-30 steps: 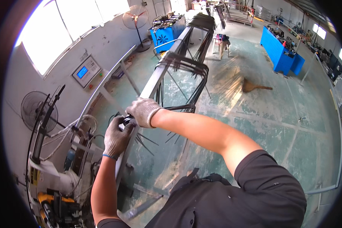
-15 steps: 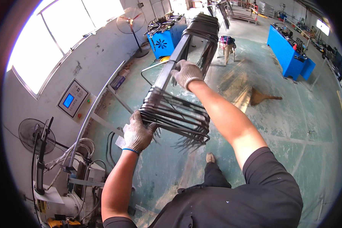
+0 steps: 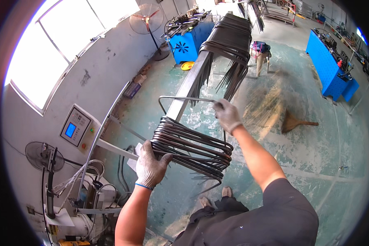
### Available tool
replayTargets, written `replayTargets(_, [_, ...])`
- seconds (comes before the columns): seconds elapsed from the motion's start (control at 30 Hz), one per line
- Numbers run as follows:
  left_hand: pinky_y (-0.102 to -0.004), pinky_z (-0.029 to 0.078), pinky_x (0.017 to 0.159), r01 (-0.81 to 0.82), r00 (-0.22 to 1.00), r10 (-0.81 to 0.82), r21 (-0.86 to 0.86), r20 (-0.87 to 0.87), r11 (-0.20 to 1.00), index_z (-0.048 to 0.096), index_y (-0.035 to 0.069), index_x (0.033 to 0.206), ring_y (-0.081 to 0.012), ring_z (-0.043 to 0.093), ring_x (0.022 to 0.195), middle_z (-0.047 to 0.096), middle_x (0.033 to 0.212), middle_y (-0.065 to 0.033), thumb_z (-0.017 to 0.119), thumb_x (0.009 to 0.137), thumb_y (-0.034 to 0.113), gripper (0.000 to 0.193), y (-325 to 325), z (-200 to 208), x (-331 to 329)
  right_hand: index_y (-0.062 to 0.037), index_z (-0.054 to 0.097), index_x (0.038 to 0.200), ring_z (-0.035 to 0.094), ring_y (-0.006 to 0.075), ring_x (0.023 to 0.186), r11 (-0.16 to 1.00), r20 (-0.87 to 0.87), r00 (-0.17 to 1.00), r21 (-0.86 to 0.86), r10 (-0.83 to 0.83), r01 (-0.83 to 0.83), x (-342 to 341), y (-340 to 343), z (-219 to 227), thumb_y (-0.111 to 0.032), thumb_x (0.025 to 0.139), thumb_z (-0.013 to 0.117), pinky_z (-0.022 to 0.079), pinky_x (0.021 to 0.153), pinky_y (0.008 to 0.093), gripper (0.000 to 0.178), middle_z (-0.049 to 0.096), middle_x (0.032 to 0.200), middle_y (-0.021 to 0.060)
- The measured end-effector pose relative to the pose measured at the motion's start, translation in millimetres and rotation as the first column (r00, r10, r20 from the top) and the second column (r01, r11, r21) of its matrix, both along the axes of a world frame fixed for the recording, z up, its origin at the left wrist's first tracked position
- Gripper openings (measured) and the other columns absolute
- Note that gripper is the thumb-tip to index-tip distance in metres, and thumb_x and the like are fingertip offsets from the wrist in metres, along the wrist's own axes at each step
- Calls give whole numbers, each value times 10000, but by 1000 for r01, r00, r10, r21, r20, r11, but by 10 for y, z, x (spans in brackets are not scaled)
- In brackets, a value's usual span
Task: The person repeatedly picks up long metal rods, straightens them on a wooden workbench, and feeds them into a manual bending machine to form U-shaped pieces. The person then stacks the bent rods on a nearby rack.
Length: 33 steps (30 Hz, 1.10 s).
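A square metal beam (image 3: 191,80) runs away from me, with a near bundle of dark bent metal rods (image 3: 192,143) hung across it. My left hand (image 3: 151,165), in a knitted glove, grips the bundle's left near corner, thumb over the rods and fingers partly hidden. Just beyond the bundle, a single bent rod (image 3: 188,98) crosses the beam, its left end bent downward. My gloved right hand (image 3: 227,116) is closed on that rod's right corner. Farther along the beam hangs a larger bundle of bent rods (image 3: 227,37), their ends pointing down.
At left stand a control panel (image 3: 76,125), a fan (image 3: 44,156) and a machine with cables. A tall fan (image 3: 146,19) and a blue tool bench (image 3: 188,43) stand farther back. Right of the beam are a stool (image 3: 261,57), a broom (image 3: 295,122) and another blue bench (image 3: 330,67).
My right hand has moved from over the beam to its right side, at the single rod's corner. The left hand stays on the near bundle, whose rods sit more evenly. The view has shifted slightly.
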<state>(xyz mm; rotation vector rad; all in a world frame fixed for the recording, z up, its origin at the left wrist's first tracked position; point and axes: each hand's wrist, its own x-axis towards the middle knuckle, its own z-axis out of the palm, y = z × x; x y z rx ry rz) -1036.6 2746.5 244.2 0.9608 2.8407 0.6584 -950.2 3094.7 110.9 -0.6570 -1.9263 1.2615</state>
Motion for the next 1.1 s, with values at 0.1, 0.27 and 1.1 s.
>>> replayTargets(0.1, [-550,575,988,36,997,-36,-4,-75,999,530,10,1328,-490,698,1182,668,1286,-277,915,893,424,713,363,-32,-200,-56,746,1176,735,159,845,998,-15,1000,-61,19,-20,607,310,-157,-217,1143,666,608,754,344,183,777,886,71])
replayTargets(0.27, [-548,558,1058,92,996,-92,-9,15,996,543,-50,1359,-523,677,1256,663,1348,-350,837,957,488,733,1051,13,-450,-59,753,1244,787,305,982,997,166,983,13,-75,74,1056,645,-447,-271,1137,647,608,908,416,260,808,997,149])
replayTargets(1.1, [-559,585,939,209,969,-180,172,-171,963,584,68,1269,-474,708,1128,720,1223,-227,868,861,197,513,1487,-279,-895,-192,477,1678,447,377,1565,563,391,738,826,-550,-18,-1886,2063,422,-196,1076,529,403,1204,749,603,515,1719,24])
